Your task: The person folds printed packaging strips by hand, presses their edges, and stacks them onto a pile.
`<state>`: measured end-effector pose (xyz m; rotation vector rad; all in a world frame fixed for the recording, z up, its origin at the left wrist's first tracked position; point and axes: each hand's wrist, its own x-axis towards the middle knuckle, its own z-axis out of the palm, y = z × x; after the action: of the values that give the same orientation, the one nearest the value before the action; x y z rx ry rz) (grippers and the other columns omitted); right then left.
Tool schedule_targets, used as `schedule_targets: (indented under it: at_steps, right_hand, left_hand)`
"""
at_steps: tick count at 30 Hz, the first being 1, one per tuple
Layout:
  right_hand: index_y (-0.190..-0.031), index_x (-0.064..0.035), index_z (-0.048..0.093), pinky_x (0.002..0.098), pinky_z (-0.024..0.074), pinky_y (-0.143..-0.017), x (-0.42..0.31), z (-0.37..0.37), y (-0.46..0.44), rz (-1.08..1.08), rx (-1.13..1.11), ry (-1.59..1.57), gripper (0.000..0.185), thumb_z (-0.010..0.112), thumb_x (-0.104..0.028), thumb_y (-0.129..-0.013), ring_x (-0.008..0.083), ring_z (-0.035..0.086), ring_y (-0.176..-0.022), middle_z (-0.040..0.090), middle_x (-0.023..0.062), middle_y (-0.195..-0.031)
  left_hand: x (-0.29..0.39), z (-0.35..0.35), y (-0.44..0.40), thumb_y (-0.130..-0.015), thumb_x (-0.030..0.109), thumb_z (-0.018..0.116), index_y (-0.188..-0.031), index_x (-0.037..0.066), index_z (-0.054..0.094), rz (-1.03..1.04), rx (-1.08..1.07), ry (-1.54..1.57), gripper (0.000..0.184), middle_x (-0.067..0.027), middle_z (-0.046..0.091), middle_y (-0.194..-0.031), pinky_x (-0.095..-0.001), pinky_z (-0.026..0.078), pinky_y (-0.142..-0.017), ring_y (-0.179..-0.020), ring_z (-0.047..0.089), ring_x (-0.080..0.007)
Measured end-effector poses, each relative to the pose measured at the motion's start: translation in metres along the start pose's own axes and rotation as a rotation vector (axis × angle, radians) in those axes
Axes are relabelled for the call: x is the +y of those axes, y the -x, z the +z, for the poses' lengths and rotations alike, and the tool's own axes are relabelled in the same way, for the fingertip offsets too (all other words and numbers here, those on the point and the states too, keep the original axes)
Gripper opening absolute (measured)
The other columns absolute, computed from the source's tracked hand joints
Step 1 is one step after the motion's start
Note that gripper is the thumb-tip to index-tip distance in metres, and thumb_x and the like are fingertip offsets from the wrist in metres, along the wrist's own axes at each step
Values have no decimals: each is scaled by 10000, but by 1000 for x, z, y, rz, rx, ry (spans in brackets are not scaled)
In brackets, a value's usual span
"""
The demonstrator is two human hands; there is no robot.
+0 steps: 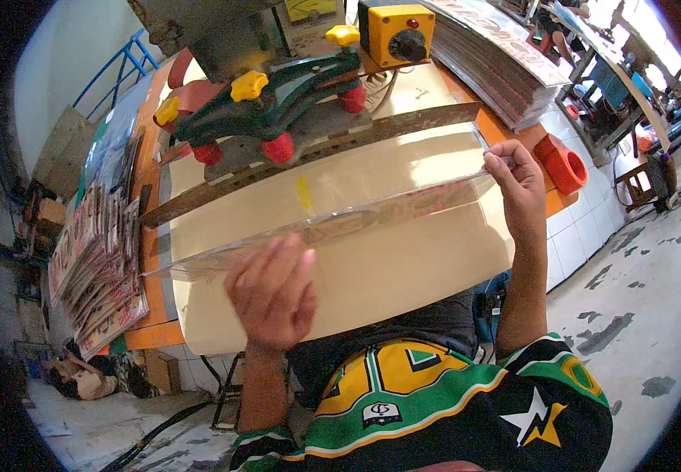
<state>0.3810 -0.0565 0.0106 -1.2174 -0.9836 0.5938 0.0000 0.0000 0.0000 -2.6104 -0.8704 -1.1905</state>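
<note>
A long, thin sheet of clear plastic with reddish print (340,226) stands nearly edge-on across the pale board (403,267) in front of me. My right hand (518,179) pinches its right end between thumb and fingers. Slightly blurred, my left hand (274,291) is near the left part of the sheet, its fingers stretched out and the thumb apart; whether it touches the plastic I cannot tell. Behind the sheet runs a brown metal bar (309,161), under a dark green machine frame (277,102) with yellow knobs and red feet. A yellow mark (303,193) shows on the board.
A messy pile of printed sheets (101,271) hangs at the table's left side. At back right rise a tall stack of printed sheets (498,59) and a yellow control box (398,35). An orange roll (561,164) sits at the right edge. A person (93,374) is low at far left.
</note>
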Motion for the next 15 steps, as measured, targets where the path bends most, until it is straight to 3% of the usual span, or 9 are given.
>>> schedule_targets:
  at_steps: [2, 5, 12, 14, 15]
  right_hand:
    - [-1033, -49, 640, 226, 458, -803, 1, 3, 0, -7, 28, 40, 162, 704, -176, -954, 79, 595, -859, 646, -10, -921]
    - [-1013, -49, 639, 226, 459, -793, 5, 9, 2, -9, 41, 4, 152, 702, -174, -954, 76, 592, -855, 643, -10, -918]
    - [-1013, -37, 641, 236, 464, -806, 1, 11, 7, -20, 57, -11, 179, 707, -193, -953, 75, 589, -865, 638, -5, -910]
    - [-1008, -43, 658, 291, 478, -848, -1, 16, 10, -106, 157, 296, 155, 703, -176, -942, 148, 619, -894, 659, 25, -925]
    - [-1008, -43, 658, 291, 478, -848, -9, 20, 11, -106, 156, 295, 155, 703, -176, -942, 148, 619, -894, 659, 25, -925]
  left_hand:
    - [11, 10, -16, -967, 287, 612, -1404, 104, 539, 46, -173, 81, 479, -146, 539, -1454, -513, 214, -1194, -1412, 442, -319]
    - [19, 17, -31, -952, 237, 624, -1410, 98, 533, -16, -201, 25, 487, -130, 528, -1465, -532, 195, -1200, -1415, 438, -301]
    - [25, 22, -42, -922, 224, 655, -1419, 95, 526, -93, -226, -22, 529, -109, 500, -1491, -553, 163, -1211, -1426, 423, -283]
    - [25, 21, -43, -908, 204, 666, -1415, 96, 530, -98, -224, -1, 536, -103, 521, -1466, -554, 172, -1208, -1402, 447, -281]
    - [26, 21, -45, -908, 204, 666, -1415, 96, 530, -99, -224, -2, 536, -103, 521, -1466, -554, 172, -1208, -1402, 447, -281]
